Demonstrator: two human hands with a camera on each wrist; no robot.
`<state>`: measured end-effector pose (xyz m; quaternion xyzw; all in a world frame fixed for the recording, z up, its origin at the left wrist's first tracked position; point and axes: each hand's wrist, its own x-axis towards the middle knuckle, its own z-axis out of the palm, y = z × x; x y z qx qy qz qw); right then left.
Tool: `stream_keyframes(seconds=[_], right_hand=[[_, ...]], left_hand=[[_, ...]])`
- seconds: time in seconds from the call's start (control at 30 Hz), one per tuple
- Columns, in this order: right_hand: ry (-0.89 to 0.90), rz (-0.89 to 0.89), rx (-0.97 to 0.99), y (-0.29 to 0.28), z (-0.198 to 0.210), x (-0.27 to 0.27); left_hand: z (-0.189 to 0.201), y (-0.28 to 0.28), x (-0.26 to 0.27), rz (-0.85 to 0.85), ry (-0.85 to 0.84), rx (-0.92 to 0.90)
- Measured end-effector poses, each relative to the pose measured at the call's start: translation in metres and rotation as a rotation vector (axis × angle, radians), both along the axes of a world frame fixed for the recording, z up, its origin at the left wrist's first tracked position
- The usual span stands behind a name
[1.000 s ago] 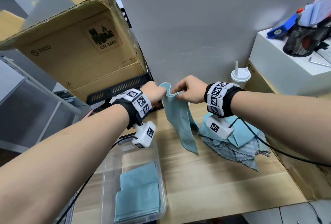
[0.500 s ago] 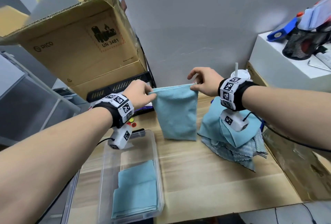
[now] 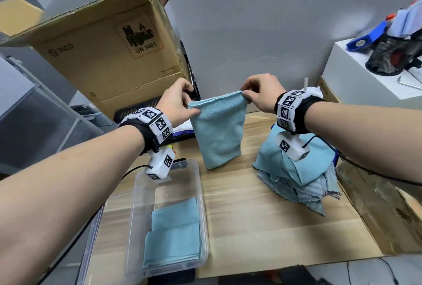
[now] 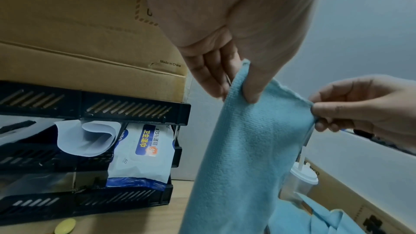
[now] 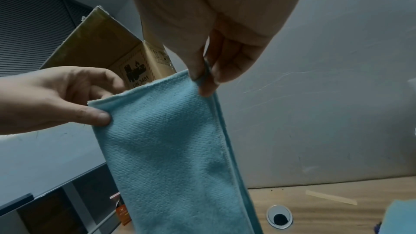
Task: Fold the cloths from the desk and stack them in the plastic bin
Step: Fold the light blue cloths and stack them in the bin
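Both hands, left (image 3: 180,100) and right (image 3: 259,93), pinching blue cloth (image 3: 218,129) top corners above counter (image 3: 262,211); risks layers slipping, fold skewing.

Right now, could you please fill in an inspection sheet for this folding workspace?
Surface: wooden desk, bare between bin and pile.
Job's things: blue cloth hangs doubled, held by its top corners; plastic bin holds folded cloths; unfolded pile sits on the right.
Clutter: cardboard box on a black tray rack, wipes pack, lidded cup, mesh pen holder.
Grippers: left hand and right hand each pinch a corner.
Cables: black cable trails from the right wrist.
Surroundings: grey partition wall behind the desk.
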<state>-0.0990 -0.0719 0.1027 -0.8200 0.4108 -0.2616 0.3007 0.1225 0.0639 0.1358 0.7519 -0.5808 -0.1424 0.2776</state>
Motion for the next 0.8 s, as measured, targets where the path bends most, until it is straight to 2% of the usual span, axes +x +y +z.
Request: stream_keyframes(seconds=[0.1,0.23,0.33,0.53,0.67,0.8], right_hand=[[0.014,0.003,-0.019,0.0,-0.004,0.008],[-0.007,-0.012,-0.046,0.001,0.002,0.013],[-0.031,0.008,-0.091,0.0,0.016,0.015],[-0.019,0.038,-0.091,-0.004,0.033,0.014],[0.115,0.104,-0.046,-0.001,0.029,0.009],[0.482,0.318,0.102,0.01,0.004,-0.002]], left_hand=[[0.0,0.0,-0.001,-0.044,-0.174,0.068],[0.006,-0.002,-0.001,0.025,-0.245,0.07],[0.015,-0.007,0.002,0.097,-0.251,-0.001],[0.026,-0.008,0.007,0.08,-0.266,-0.037],[0.02,-0.001,0.0,-0.031,-0.263,0.152],[-0.015,0.013,-0.013,-0.176,-0.251,0.481]])
